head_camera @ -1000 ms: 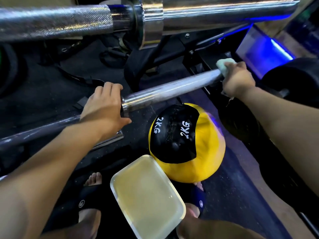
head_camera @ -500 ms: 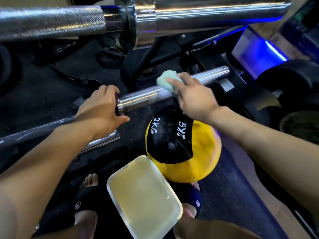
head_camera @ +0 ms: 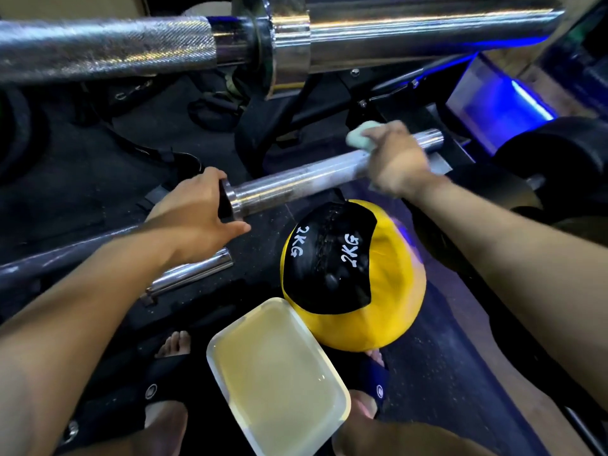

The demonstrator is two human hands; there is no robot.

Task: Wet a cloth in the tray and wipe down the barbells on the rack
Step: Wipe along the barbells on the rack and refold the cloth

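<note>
Tray: shallow white rectangular plastic tray (head_camera: 230,383) holding yellowish liquid, down on the dark floor right by the person's feet in black slides (head_camera: 375,380)

Ball: yellow and black medicine ball (head_camera: 391,291) marked 2KG, just behind the tray and touching its far corner, sitting below the bar being wiped

Short bar: a stubby chrome bar (head_camera: 194,273) lying on the floor under the left forearm

Left hand: left hand (head_camera: 194,215) wraps the thin shaft of the lower steel barbell (head_camera: 296,182) right up against the collar, fingers curled over the top, thumb sticking out underneath

Right hand: right hand (head_camera: 394,162) is on the thick sleeve close to its far end, fingers clamped round the pale green cloth (head_camera: 360,138) and pressing it on the metal. It's a bit motion-blurred

Cloth: bunched up, poking out above the knuckles on top of the sleeve

Top bar: big knurled chrome barbell (head_camera: 411,37) across the top of the view, untouched by either hand
</note>
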